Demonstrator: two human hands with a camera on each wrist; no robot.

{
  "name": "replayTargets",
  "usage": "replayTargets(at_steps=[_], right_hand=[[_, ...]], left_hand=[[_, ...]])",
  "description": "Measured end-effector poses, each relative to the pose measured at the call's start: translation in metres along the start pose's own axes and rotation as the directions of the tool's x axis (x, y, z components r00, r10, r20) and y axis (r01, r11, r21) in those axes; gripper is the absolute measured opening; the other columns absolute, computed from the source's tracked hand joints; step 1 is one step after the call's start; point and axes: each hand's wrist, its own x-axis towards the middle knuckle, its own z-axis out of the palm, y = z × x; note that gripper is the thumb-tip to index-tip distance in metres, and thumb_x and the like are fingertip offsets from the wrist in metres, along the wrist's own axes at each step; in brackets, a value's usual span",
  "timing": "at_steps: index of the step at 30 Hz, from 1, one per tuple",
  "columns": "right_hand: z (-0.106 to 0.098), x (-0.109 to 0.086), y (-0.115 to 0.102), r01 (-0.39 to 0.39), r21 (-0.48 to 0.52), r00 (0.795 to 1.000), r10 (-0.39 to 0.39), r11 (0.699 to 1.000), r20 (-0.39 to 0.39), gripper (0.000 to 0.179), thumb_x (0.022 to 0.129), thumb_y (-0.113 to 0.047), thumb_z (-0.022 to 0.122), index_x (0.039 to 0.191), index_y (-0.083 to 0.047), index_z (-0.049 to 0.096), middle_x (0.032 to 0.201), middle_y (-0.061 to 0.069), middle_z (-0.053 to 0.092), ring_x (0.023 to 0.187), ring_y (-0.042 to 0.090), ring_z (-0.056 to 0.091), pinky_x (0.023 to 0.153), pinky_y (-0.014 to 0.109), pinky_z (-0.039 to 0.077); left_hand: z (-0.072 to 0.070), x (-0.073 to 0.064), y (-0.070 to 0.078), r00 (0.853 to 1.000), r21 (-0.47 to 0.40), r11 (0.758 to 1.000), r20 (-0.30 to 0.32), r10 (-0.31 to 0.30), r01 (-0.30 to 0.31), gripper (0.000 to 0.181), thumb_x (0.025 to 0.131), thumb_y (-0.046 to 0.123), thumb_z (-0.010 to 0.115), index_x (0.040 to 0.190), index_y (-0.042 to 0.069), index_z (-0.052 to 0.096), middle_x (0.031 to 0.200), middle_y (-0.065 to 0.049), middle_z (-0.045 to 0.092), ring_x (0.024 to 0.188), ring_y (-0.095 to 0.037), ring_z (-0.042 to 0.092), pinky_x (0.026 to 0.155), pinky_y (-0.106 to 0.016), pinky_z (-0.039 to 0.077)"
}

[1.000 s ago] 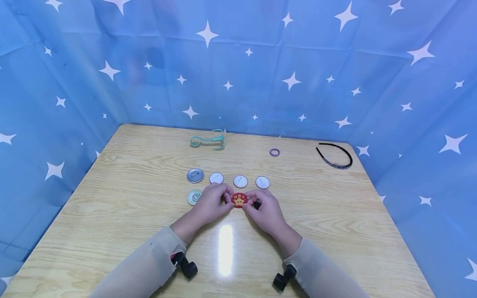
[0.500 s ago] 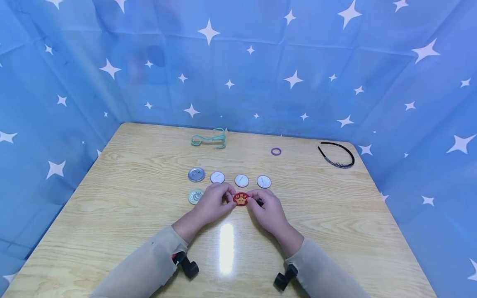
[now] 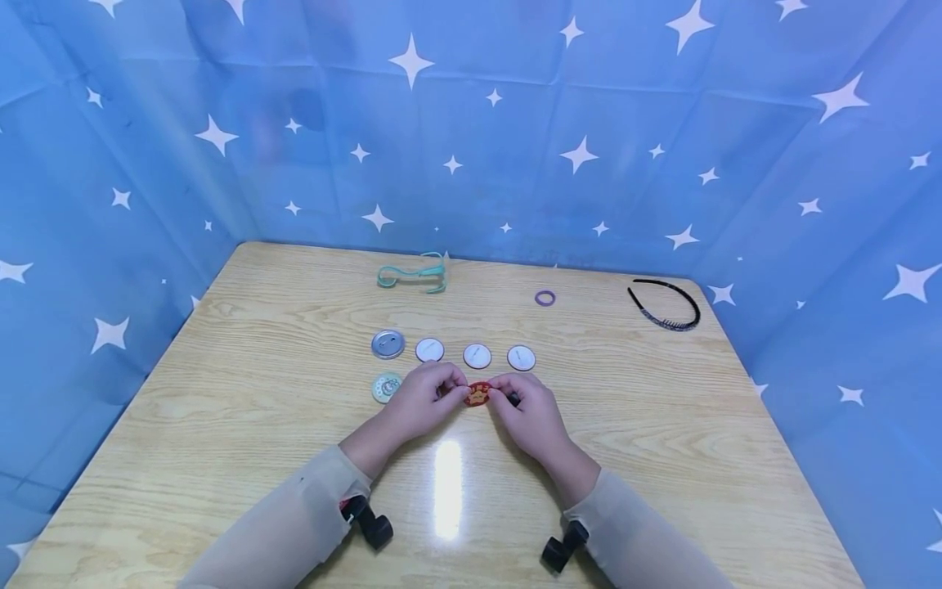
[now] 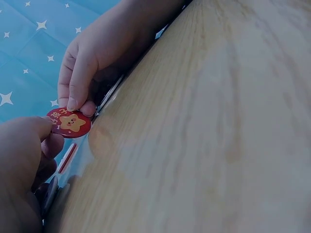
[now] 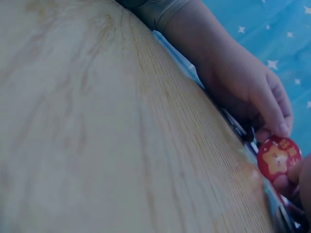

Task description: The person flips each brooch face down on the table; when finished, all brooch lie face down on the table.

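Observation:
A round red pin badge (image 3: pixel 478 394) with a yellow smiling star is held up between both hands, over the middle of the table. My left hand (image 3: pixel 421 401) pinches its left edge between thumb and fingers. The right hand (image 3: pixel 528 413) pinches the opposite edge. In the left wrist view the badge (image 4: pixel 71 123) faces the camera at a tilt. The right wrist view shows its star face (image 5: pixel 277 159) too. Something small and black (image 3: pixel 513 400) shows under the right hand's fingers. A pale green badge (image 3: pixel 385 388) lies beside the left hand, partly covered by it.
Behind the hands lie a silver-backed badge (image 3: pixel 388 344) and three white-backed ones (image 3: pixel 477 356) in a row. Farther back are a teal wire-like object (image 3: pixel 419 273), a purple ring-shaped band (image 3: pixel 545 298) and a black headband (image 3: pixel 673 315). A starred blue curtain (image 3: pixel 471 123) surrounds the wooden table (image 3: pixel 648 425).
The red badge has tilted between the fingers, so its face looks narrower in the head view. The left fingers cover more of its left edge. The other badges stay put.

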Motion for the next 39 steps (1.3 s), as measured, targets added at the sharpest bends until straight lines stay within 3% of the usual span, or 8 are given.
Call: replayTargets(at_steps=[27, 34, 39], right_hand=[[0.0003, 0.0002, -0.0025, -0.027, 0.011, 1.0, 0.027, 1.0, -0.002, 0.004, 0.099, -0.013, 0.078, 0.101, -0.01, 0.078, 0.093, -0.004, 0.068, 0.093, 0.016, 0.061, 0.084, 0.038, 0.051], [0.0007, 0.0009, -0.0003, -0.003, -0.006, 1.0, 0.003, 1.0, -0.008, 0.009, 0.094, -0.007, 0.08, 0.102, -0.012, 0.078, 0.095, -0.003, 0.071, 0.096, 0.018, 0.064, 0.088, 0.041, 0.053], [0.001, 0.0009, 0.0026, 0.054, -0.018, 0.999, -0.054, 0.998, -0.006, 0.012, 0.091, -0.007, 0.084, 0.1, -0.014, 0.079, 0.093, -0.005, 0.07, 0.095, 0.018, 0.062, 0.085, 0.039, 0.05]], left_hand=[[-0.0011, 0.0004, 0.0005, 1.0, 0.013, 1.0, -0.025, -0.019, 0.019, 0.006, 0.098, 0.02, 0.079, 0.094, 0.02, 0.074, 0.084, 0.012, 0.064, 0.084, -0.012, 0.056, 0.077, -0.032, 0.049], [0.0001, 0.0003, -0.0015, 1.0, 0.024, 1.0, -0.022, -0.004, 0.005, 0.006, 0.098, 0.022, 0.079, 0.098, 0.019, 0.075, 0.088, 0.011, 0.067, 0.085, -0.011, 0.057, 0.078, -0.031, 0.049], [0.0003, 0.001, -0.0031, 0.999, 0.026, 0.999, -0.031, 0.023, -0.022, 0.007, 0.098, 0.021, 0.079, 0.097, 0.018, 0.074, 0.088, 0.011, 0.068, 0.086, -0.013, 0.057, 0.08, -0.033, 0.048]])
